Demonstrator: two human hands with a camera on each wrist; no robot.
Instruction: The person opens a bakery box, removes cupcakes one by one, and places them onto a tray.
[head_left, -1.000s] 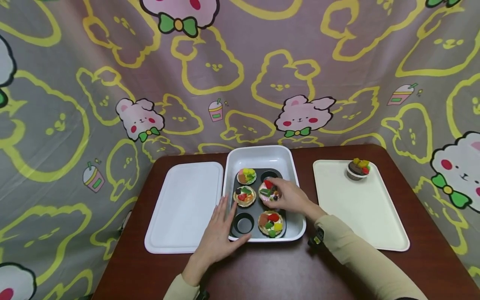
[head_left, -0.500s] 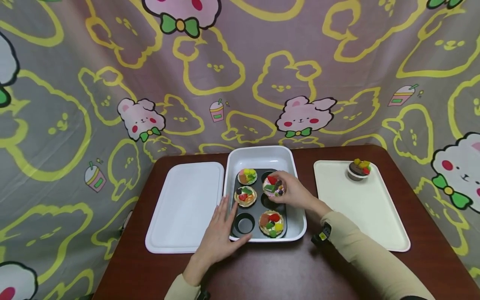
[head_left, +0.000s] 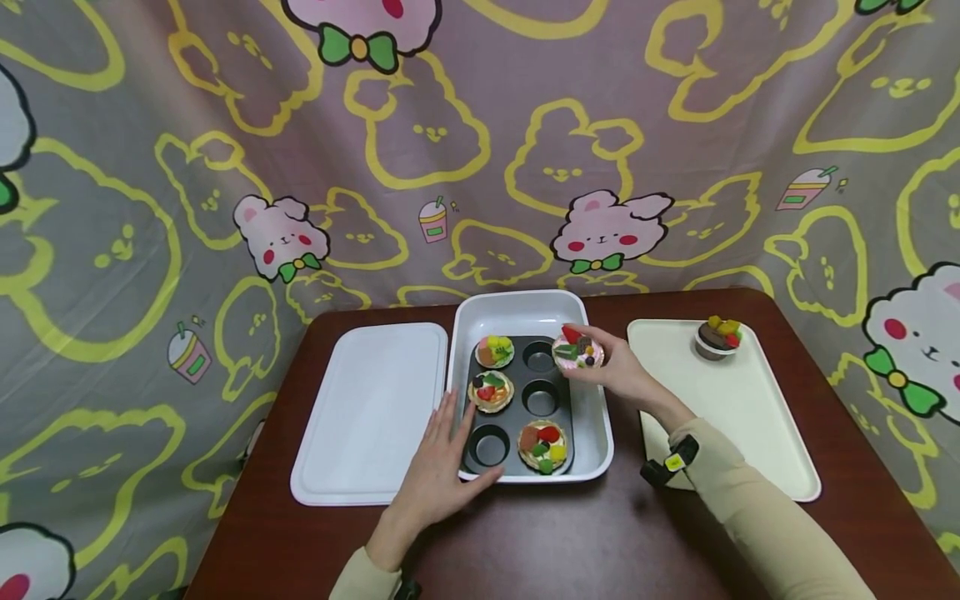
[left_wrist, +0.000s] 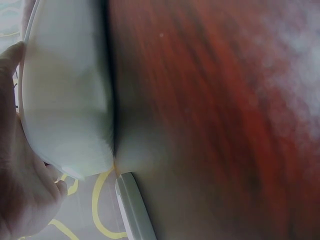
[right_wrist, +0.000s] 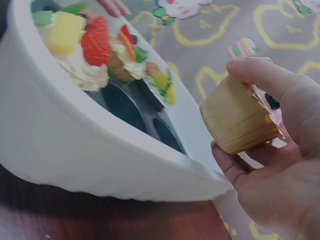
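Observation:
My right hand [head_left: 628,377] pinches a cupcake [head_left: 576,353] with pink cream, a strawberry and dark berries, above the right rim of a white tub [head_left: 517,310]. Its tan pleated paper cup [right_wrist: 235,117] shows in the right wrist view, thumb and fingers on opposite sides. Inside the tub lies a dark muffin tin [head_left: 516,400]. Tin hollows hold a small fruit-topped cake [head_left: 494,352], a fruit tart [head_left: 491,392] and a larger fruit tart [head_left: 543,447]; the others are bare. My left hand [head_left: 437,473], fingers straight, rests at the tub's near left corner.
A cream tray [head_left: 731,425] on the right carries a chocolate cupcake [head_left: 717,338] near its far edge. On the left lies a white tray [head_left: 371,417]. A patterned curtain [head_left: 495,150] hangs behind the brown table [head_left: 570,542].
My right hand has lifted the pink cupcake out of the tin's right middle hollow and carried it right, toward the tub's rim. My left hand has stayed in place.

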